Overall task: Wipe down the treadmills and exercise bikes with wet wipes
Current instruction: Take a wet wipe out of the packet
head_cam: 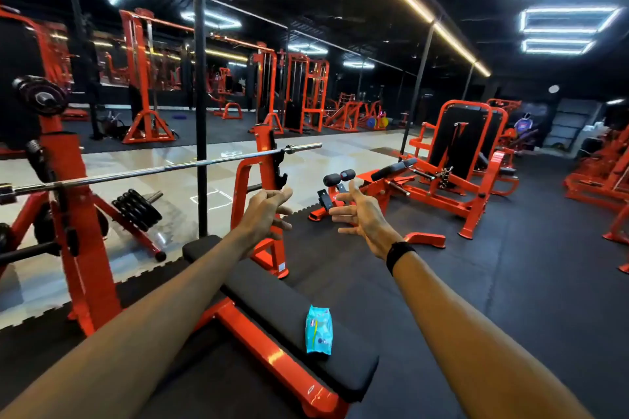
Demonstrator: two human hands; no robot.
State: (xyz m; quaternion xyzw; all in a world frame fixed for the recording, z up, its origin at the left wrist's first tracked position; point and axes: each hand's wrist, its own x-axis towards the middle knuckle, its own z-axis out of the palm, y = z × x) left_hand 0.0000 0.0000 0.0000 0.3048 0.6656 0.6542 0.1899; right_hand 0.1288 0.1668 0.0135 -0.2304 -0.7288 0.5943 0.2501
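A light blue pack of wet wipes (319, 330) lies on the black pad of a bench press bench (272, 303), near its front end. Both my arms stretch out in front of me, well above and beyond the pack. My left hand (267, 211) hangs in the air with loosely spread fingers and holds nothing. My right hand (360, 214) is level with it, fingers spread, also empty; a black band sits on that wrist. No treadmill or exercise bike shows clearly in this view.
The orange bench frame carries a barbell (163, 170) across its uprights, with weight plates (138, 209) stored at the left. An orange seated machine (463, 160) and a small ab bench (343, 194) stand ahead on the black rubber floor (510, 282). A black pole (201, 112) rises behind the bench.
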